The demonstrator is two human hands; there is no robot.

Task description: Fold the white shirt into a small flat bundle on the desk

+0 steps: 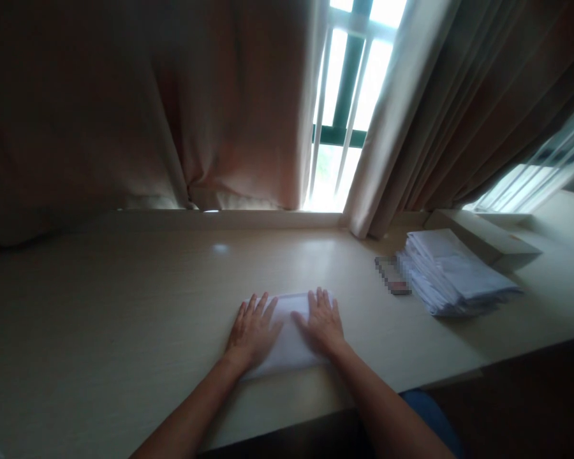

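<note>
A white folded sheet point(289, 347), apparently cloth, lies flat on the pale tabletop point(124, 331) in front of me. My left hand point(254, 325) rests palm down on its left side, fingers spread and pointing away from me. On the right side of the sheet lies my right hand point(323, 319), also flat, with the thumb stretched inward. Between the two thumbs the white surface shows. Blur hides the finer folds, and the hands cover both side edges in part.
To the right stands a stack of folded white sheets point(454, 268), with a pixelated flat object point(393, 275) by its left side. Behind the stack is a pale box point(488, 236). Curtains point(239, 115) and a bright window point(342, 95) border the table's far edge.
</note>
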